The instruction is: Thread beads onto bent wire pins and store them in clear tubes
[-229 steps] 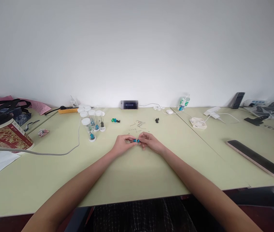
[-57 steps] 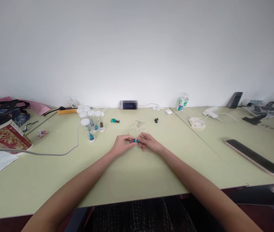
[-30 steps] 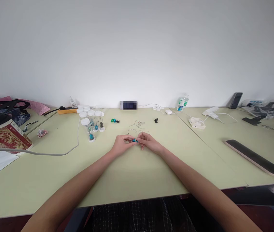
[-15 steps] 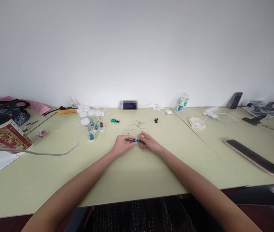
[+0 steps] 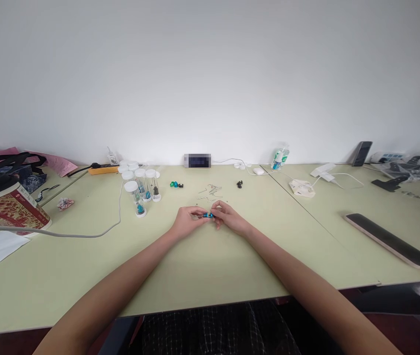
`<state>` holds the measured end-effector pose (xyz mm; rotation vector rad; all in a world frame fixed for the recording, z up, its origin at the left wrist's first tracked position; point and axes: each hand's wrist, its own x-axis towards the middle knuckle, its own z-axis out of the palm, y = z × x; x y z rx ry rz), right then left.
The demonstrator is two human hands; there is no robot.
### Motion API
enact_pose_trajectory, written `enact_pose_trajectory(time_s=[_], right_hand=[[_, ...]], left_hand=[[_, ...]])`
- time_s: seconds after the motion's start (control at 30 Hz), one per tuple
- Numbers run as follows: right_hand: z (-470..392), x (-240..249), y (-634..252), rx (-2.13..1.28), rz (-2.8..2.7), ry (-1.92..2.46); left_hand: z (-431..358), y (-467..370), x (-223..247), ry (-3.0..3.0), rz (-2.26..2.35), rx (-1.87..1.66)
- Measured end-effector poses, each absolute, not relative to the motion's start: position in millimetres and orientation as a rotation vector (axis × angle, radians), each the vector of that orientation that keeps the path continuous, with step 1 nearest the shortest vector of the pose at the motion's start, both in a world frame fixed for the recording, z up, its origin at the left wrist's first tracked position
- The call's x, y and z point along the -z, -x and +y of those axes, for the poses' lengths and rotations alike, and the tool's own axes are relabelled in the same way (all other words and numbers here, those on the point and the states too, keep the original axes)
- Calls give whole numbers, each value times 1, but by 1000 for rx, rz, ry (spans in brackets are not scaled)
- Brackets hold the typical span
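Between my fingertips is a small shiny blue metal piece (image 5: 208,215), too small to name exactly. My left hand (image 5: 188,221) is closed in a pinch on its left side, with a thin dark rod-like bit showing along the fingers. From the right, my right hand (image 5: 230,219) pinches the same piece with thumb and forefinger. Just beyond the hands lie several thin metal pins (image 5: 212,191). Farther back are a little cluster of green, blue and black pieces (image 5: 176,184) and a group of small black pieces (image 5: 239,184).
Several clear tubes with white caps (image 5: 140,199) stand to the left, near a grey cable (image 5: 84,235) and a large patterned cup (image 5: 13,207). A phone (image 5: 197,161) leans at the wall. Rightward are a bottle (image 5: 280,159), a white charger (image 5: 324,172) and a long black-topped case (image 5: 389,239).
My right fingers have shifted slightly around the blue piece. Both hands stay in the same place, and the things on the table have not moved.
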<state>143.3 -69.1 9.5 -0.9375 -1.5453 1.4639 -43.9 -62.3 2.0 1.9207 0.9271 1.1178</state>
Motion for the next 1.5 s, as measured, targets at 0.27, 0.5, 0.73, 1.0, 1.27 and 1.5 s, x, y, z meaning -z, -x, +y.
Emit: enact_pose_trajectory(time_s=[0.27,0.5,0.73,1.0,1.27,1.5], right_hand=[[-69,-10,-144,-1472,-1561,926],[-69,-10,-144,-1466,-1565,931],[-69,-10,-144,-1480,-1581,939],[-68,-8,-145,-1478,-1596,931],[-68,-8,-145,-1478,-1590,933],[-68,-8,-143,-1459,-1580,935]], left_hand=[[-62,44,-2,-1916,933,-1122],[-61,44,0,-1912,940,-1127],[-62,44,-2,-1916,924,-1107],[-62,44,-2,-1917,919,-1100],[-63,43,-3,-1918,904,-1095],[-62,44,-2,-1906,917,-1111]])
